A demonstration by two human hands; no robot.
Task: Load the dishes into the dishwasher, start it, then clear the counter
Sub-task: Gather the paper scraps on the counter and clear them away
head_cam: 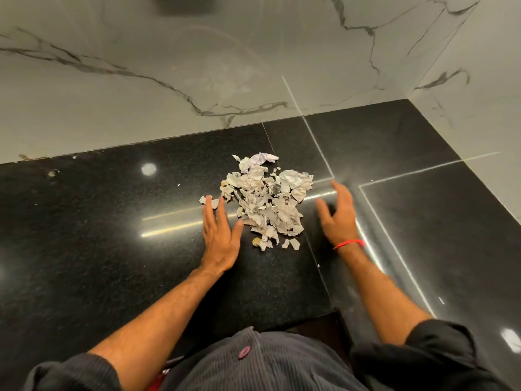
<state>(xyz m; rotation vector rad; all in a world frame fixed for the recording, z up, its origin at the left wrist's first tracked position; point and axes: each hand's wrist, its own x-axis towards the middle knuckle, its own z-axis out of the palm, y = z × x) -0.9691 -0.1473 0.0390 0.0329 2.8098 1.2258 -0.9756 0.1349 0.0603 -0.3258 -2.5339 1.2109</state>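
A loose heap of torn, crumpled whitish-grey paper scraps (266, 201) lies on the polished black speckled granite counter (112, 221), directly between the two hands. The left hand (220, 235) lies flat, palm down on the stone just left of the heap, fingers straight and together, its fingertips (209, 199) touching a small stray scrap at the heap's left edge. The right hand (339, 214) sits just right of the heap with fingers spread and relaxed, gripping nothing; it is slightly blurred, so whether it touches the counter cannot be told. A thin red thread band (349, 244) circles the right wrist. Both forearms are bare, with dark ribbed sleeves (439, 348) pushed up near the elbows. Beyond the fingertips rises a glossy white marble wall with grey veins (141, 94), meeting a second such wall past the right hand.
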